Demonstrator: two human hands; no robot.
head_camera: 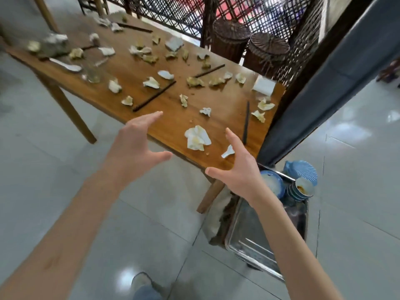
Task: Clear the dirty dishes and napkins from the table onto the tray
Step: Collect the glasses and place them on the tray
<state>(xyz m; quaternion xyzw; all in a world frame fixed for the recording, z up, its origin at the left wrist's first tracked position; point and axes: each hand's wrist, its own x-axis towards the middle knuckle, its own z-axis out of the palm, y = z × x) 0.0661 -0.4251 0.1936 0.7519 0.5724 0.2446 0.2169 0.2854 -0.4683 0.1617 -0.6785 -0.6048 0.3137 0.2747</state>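
We reach both arms toward the wooden table [134,76], which runs from far left to near right and is strewn with crumpled napkins, too many and too blurred to count surely. At near right a metal tray [249,241] sits low beside the table, with stacked blue bowls [299,189] at its far end. Our left hand [134,146] and right hand [240,167] hover with fingers spread, holding nothing. The biggest crumpled napkin [197,138] lies between them, untouched. We count four dark chopstick pairs.
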